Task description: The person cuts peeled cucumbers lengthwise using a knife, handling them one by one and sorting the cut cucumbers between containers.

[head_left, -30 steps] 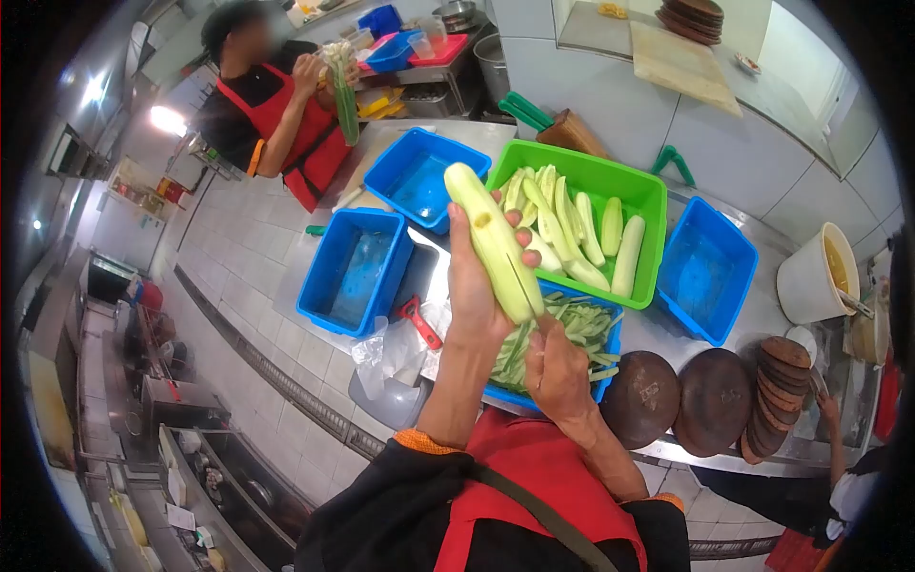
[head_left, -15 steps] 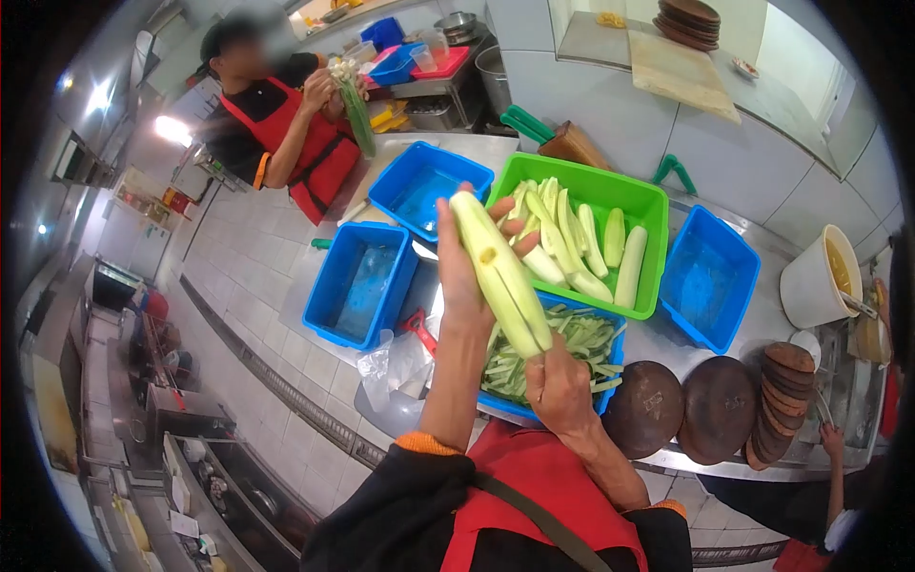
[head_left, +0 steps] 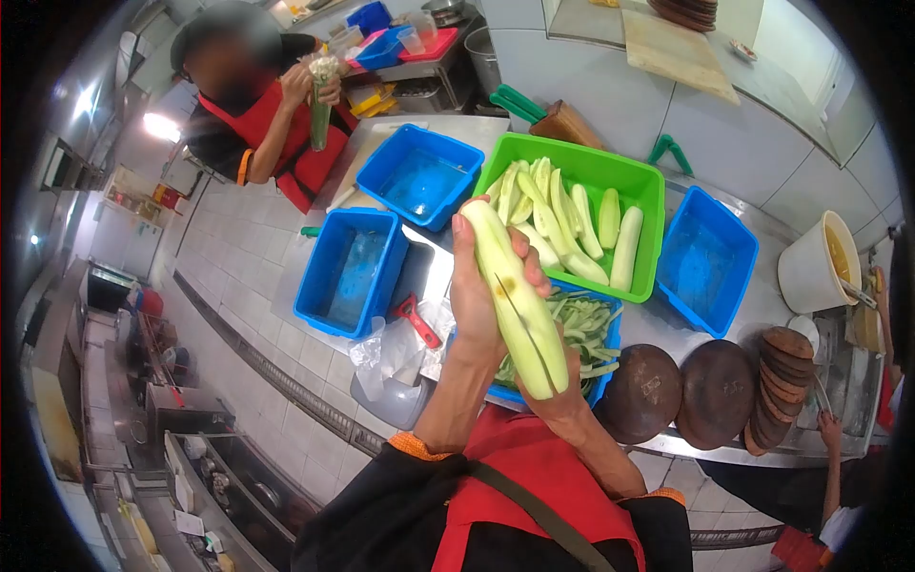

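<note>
A peeled pale-green cucumber [head_left: 515, 300] with a long slit down its side is held up in front of my chest. My left hand [head_left: 474, 300] wraps round its upper part, fingers curling over the far side. My right hand [head_left: 562, 400] grips the lower end; its fingers are partly hidden behind the cucumber. Just beyond stands a green tub [head_left: 651, 229] with several peeled cucumbers [head_left: 553, 214], some split open. Below it, a blue tub [head_left: 606, 383] holds green peel strips [head_left: 589, 334], partly covered by my hands.
A red peeler [head_left: 417, 319] lies by a crumpled plastic bag [head_left: 386, 357] on my left. Blue tubs [head_left: 348, 272] stand left and right of the green one. Round dark boards [head_left: 640, 393] and a white bucket [head_left: 808, 272] are at right. A co-worker [head_left: 272, 124] holds green stalks [head_left: 320, 114].
The cucumber has come lower and nearer to me, and turned so its slit shows more. My right hand has shifted round its lower end. The co-worker's stalks have moved left.
</note>
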Tool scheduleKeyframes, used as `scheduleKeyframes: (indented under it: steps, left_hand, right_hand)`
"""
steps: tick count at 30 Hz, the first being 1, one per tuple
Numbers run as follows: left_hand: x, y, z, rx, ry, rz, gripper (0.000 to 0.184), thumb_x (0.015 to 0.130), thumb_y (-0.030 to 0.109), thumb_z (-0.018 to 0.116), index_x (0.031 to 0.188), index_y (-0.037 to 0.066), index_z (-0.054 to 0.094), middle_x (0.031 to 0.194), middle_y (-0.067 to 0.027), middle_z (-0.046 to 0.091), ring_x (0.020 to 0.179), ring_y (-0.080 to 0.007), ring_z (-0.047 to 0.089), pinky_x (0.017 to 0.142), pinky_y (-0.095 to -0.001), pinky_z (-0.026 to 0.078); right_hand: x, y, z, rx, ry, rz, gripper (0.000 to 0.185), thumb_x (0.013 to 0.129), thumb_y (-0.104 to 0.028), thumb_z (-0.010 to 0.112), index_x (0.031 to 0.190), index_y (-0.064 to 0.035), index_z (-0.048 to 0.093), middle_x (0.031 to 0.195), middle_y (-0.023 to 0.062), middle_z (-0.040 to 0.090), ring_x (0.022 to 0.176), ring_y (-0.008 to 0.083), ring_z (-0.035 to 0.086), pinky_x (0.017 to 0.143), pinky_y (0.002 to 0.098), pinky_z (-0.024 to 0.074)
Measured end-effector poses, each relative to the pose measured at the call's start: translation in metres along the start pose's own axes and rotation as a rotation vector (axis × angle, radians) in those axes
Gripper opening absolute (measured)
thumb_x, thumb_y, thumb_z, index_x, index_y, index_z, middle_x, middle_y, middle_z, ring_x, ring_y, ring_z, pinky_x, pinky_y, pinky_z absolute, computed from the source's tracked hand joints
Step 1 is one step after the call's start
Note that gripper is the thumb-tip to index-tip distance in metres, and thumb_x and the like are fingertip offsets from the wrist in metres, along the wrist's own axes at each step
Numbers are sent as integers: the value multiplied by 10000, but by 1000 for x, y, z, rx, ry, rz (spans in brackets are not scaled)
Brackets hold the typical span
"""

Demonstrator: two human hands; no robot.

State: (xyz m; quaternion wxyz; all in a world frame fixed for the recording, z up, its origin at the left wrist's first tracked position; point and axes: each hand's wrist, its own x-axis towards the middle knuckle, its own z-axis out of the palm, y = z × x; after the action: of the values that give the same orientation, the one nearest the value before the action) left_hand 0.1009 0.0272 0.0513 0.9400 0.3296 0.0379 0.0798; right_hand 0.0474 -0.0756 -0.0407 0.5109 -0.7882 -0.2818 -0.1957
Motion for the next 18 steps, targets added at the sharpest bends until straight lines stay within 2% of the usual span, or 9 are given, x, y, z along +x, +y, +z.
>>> scheduleKeyframes:
  steps: [3, 4, 6, 8, 12, 14, 15, 17, 18]
  left_hand:
    - [-7, -3, 2, 32, 2, 11, 523, 1019, 562, 258, 1354, 169, 340, 790, -49, 482, 589, -153, 544, 551, -318, 531]
    - [-9, -5, 3, 55, -5, 12, 530, 1019, 566, 243, 1352, 165, 338, 783, -51, 484, 585, -158, 548, 576, -337, 544]
    - [-12, -9, 4, 86, -6, 10, 536, 1018, 571, 231, 1349, 163, 336, 777, -53, 487, 583, -165, 552, 604, -360, 549]
    - [-14, -11, 3, 92, -23, 6, 543, 1016, 579, 210, 1346, 164, 326, 775, -61, 502, 600, -186, 561, 661, -411, 554]
    - [-16, -19, -4, 171, -27, 17, 532, 1019, 572, 206, 1349, 172, 324, 776, -62, 510, 654, -208, 583, 685, -411, 552]
    - [-23, -20, 6, 174, 46, -32, 492, 1036, 521, 203, 1330, 159, 357, 747, -77, 514, 633, -201, 571, 577, -322, 537]
    - [-23, -21, 3, 172, 47, -34, 492, 1036, 521, 203, 1330, 159, 357, 747, -77, 514, 633, -201, 571, 577, -322, 537]
    - [-22, -24, -9, 182, -39, -47, 520, 1031, 536, 194, 1345, 149, 344, 806, -103, 550, 821, -230, 601, 728, -323, 534]
    - [-21, -27, -11, 181, -41, -49, 520, 1031, 536, 194, 1345, 149, 344, 806, -103, 550, 821, -230, 601, 728, -323, 534]
  right_hand:
    - [2, 8, 0, 27, 5, -99, 420, 825, -49, 673, 1206, 66, 536, 991, 188, 640, 706, 302, 684, 571, 354, 547]
    - [-7, 19, 8, 27, 3, -96, 420, 825, -49, 673, 1206, 66, 536, 991, 188, 640, 706, 302, 684, 571, 354, 547]
    - [-21, 39, 28, 542, -13, 211, 467, 844, -72, 671, 1270, 35, 513, 963, 159, 670, 743, 280, 697, 622, 330, 546]
    - [-24, 40, 22, 519, -37, 227, 478, 845, -75, 671, 1282, 28, 506, 960, 154, 674, 751, 276, 699, 630, 327, 545]
    - [-3, 21, -2, 441, -106, 273, 525, 850, -88, 671, 1331, -2, 480, 947, 132, 689, 782, 261, 704, 662, 316, 543]
    - [2, 21, -5, 391, -91, 236, 537, 855, -92, 664, 1349, -13, 466, 946, 128, 690, 788, 258, 704, 662, 321, 543]
    - [3, 22, -6, 345, -82, 203, 550, 860, -96, 656, 1366, -23, 453, 944, 124, 691, 794, 255, 704, 662, 326, 544]
    - [2, 23, -7, 363, -137, 313, 538, 868, -100, 646, 1367, -30, 455, 946, 130, 690, 802, 258, 704, 670, 333, 544]
    - [3, 25, -7, 382, -192, 419, 527, 876, -104, 637, 1367, -37, 457, 948, 135, 690, 810, 262, 704, 679, 339, 545]
